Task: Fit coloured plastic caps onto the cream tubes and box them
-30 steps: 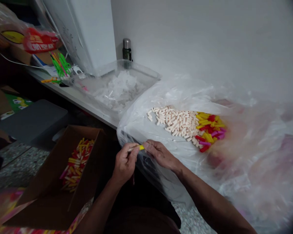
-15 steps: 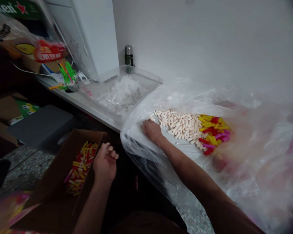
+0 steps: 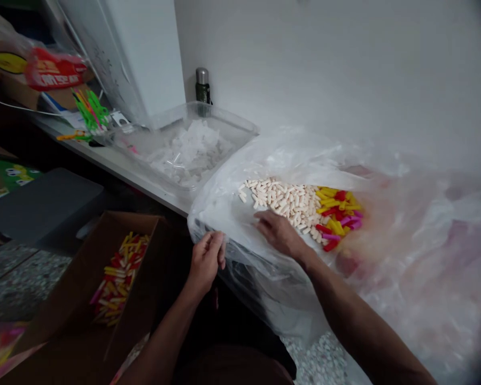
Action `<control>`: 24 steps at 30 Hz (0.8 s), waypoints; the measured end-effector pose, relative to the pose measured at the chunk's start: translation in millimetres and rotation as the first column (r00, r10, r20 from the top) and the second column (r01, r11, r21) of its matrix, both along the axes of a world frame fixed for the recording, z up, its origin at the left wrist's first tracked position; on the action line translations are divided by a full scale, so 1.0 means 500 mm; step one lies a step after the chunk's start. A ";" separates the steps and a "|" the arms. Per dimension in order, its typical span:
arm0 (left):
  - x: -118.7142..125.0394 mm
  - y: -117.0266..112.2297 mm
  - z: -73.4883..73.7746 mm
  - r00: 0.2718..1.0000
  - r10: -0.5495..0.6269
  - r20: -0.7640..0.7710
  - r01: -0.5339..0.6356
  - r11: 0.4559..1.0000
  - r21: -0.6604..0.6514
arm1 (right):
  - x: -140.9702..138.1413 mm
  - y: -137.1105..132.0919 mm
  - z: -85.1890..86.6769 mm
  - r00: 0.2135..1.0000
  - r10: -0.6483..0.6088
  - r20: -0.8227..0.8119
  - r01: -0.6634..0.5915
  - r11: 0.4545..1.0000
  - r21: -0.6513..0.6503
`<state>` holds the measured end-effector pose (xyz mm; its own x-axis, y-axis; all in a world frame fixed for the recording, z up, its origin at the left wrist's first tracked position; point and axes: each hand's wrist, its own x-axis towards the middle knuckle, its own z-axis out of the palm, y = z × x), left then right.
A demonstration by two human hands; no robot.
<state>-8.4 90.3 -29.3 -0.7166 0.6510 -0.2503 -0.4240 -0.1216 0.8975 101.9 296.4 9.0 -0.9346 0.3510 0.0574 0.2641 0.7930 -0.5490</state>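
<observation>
My left hand (image 3: 206,259) hovers at the near edge of a clear plastic sheet (image 3: 232,214), fingers curled in against the thumb, and I see nothing in it. My right hand (image 3: 278,232) rests palm down on the sheet with its fingers bunched at the near edge of a heap of small white pieces (image 3: 282,198). Whatever the fingers hold is hidden. Just right of the heap lie coloured pieces (image 3: 336,214) in yellow, red and pink. A brown cardboard box (image 3: 84,321) at lower left holds several coloured sticks (image 3: 118,275).
A clear plastic tub (image 3: 192,144) with white scraps stands on the white shelf (image 3: 144,179) behind the sheet. A small flask (image 3: 202,85) and a white appliance (image 3: 132,53) are by the wall. Green clips (image 3: 90,109) and bags lie far left. Crumpled plastic fills the right.
My left hand came up from over the cardboard box to the sheet's edge. My right hand drew back from the far left of the white heap to its near edge.
</observation>
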 end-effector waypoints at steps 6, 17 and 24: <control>-0.006 -0.018 0.014 0.950 -0.021 0.312 -0.021 0.991 0.130 | -0.015 0.088 -0.036 0.898 -0.289 0.333 0.133 0.898 0.419; 0.022 0.002 0.025 0.889 -0.109 0.444 0.019 0.979 0.202 | -0.003 -0.084 -0.025 0.878 -0.206 -0.432 -0.055 0.853 -0.519; 0.047 0.012 0.021 0.867 -0.121 0.483 0.011 0.974 0.225 | -0.012 -0.151 -0.029 0.860 -0.040 -0.508 -0.171 0.916 -0.362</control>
<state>15.0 96.4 -18.7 -0.4895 0.7687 -0.4118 -0.8159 -0.2370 0.5273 95.7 220.9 -5.5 -0.8367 0.3820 0.3924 -0.1720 0.4970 -0.8505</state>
